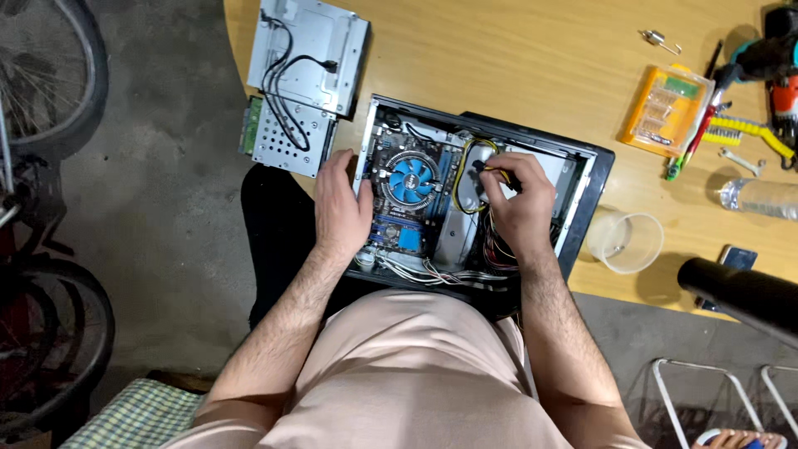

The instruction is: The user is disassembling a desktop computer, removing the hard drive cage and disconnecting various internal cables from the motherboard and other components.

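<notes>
We had the open computer case (582,158) before us on the table (515,58), drive cage (307,50) behind it to the left, screwdriver bit set (665,108) and plastic cup (628,243) to its right.

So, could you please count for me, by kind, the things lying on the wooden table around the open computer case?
Removed grey metal drive units: 2
Orange plastic screwdriver-bit box: 1
Clear plastic cup: 1
Clear plastic water bottle: 1
Small silver wrench: 1
Total: 6
A few small tools at the right edge are too cluttered to count.
</notes>
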